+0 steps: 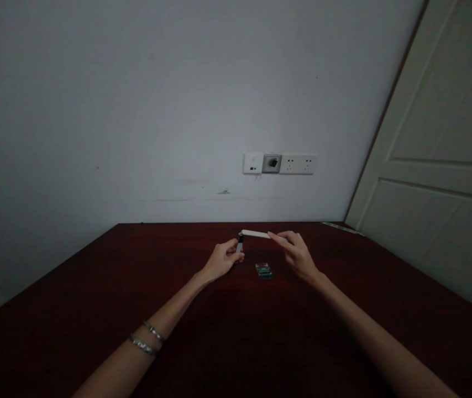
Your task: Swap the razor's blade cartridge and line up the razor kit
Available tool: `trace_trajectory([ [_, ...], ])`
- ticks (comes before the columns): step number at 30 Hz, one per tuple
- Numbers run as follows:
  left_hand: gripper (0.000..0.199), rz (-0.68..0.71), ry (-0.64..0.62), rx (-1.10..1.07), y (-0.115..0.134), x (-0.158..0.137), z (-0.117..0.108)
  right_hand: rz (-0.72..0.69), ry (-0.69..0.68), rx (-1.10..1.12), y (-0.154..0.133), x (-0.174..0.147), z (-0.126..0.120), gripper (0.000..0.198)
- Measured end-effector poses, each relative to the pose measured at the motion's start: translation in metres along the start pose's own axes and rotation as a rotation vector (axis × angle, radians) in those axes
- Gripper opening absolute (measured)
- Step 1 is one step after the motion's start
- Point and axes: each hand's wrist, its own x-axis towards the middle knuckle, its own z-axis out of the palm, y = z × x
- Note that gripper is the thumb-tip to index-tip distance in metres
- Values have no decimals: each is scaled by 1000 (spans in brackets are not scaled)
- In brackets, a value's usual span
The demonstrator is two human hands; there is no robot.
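Observation:
My left hand (224, 259) is closed, its thumb and fingers pinching a small upright piece (239, 245) with a dark top and a light grey lower part. A slim white strip-like handle (256, 234) runs sideways from the top of that piece to my right hand (297, 253), whose fingers grip its right end. The two parts meet at a corner above my left fingertips; whether they are joined cannot be made out. Below and between the hands, a small clear packet (264, 270) with green markings lies flat on the dark red table (219, 331).
Behind the table's far edge stands a pale wall with a white double socket (298, 164), a grey outlet (272, 163) and a white network plate (253, 163). A panelled door (439, 182) borders the right side. A thin patterned strip (341, 228) lies at the far right edge.

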Motion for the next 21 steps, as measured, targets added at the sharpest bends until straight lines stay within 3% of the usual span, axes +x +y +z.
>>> trace_trajectory([
  [5,10,-22,27,0,-2,1,-3,20,48,-29,4,-3,3,60],
  [21,11,15,19,45,4,0,-3,-37,12,-9,-2,1,3,63],
])
